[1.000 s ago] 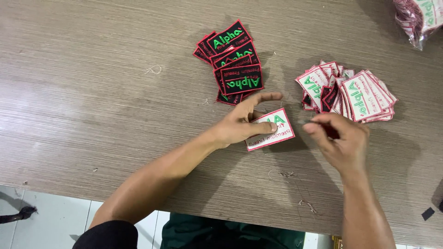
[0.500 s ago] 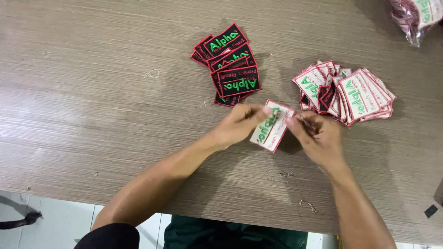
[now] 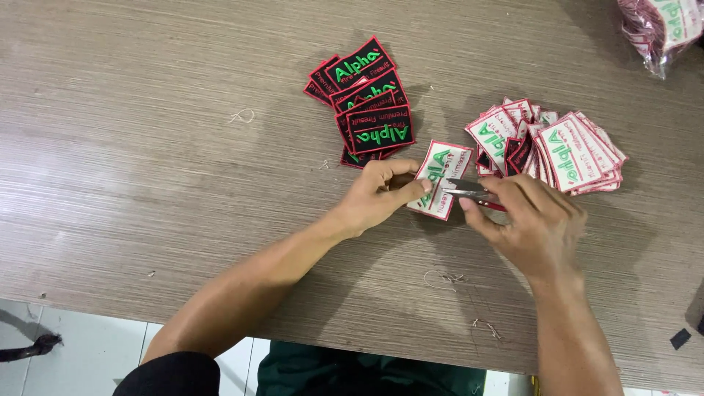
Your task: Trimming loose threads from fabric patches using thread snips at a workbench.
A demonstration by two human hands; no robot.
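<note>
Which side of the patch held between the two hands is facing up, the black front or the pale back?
The pale back. The patch shows a whitish surface with mirrored green lettering, like the right pile; the left pile shows black fronts.

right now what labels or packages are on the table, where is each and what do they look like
Held label: between left hand and right hand, white back, red edge, green lettering.
Black label pile: table centre, rectangular, red-edged.
White-backed label pile: right, fanned out.
Clear bag of labels: top right corner.
</note>
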